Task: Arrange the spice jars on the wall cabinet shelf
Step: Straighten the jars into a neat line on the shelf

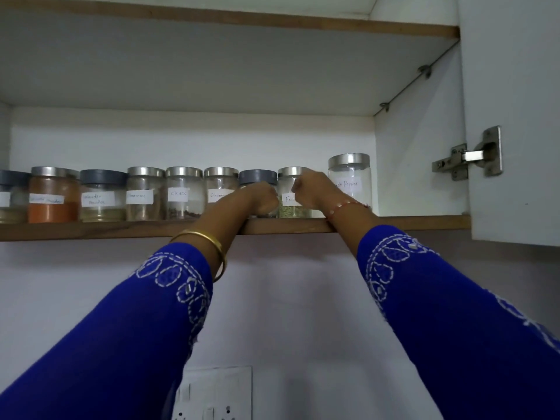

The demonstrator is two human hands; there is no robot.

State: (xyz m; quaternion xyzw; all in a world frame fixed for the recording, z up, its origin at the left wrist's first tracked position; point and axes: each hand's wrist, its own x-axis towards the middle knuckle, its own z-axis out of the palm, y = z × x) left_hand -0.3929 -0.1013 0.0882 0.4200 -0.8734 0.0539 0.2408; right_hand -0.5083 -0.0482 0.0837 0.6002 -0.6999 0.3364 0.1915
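The person is working at the right part of a row of spice jars along the front of the shelf [394, 222], and the step looks like closing up or squaring the last jars. The left hand [263, 197] is curling round the grey-lidded jar [257, 177], whose body it is mostly hiding. The right hand [312, 189] is reaching beside the fennel jar [293, 204], fingers curled at its right side; whether they are actually gripping it or only touching cannot be told, since the fingers are hidden behind the knuckles.

All the jars are standing upright, long axes vertical, lids up, with paper labels facing near, toward the camera. The grey-lidded jar and the fennel jar are standing just beside each other, between the cinnamon jar [220, 189] on the left and the taller pepper jar [350, 183] on the right.

The next move probably calls for a small sideways slide or a twist to keep labels facing near, without tipping the neighbours, which are standing close together.
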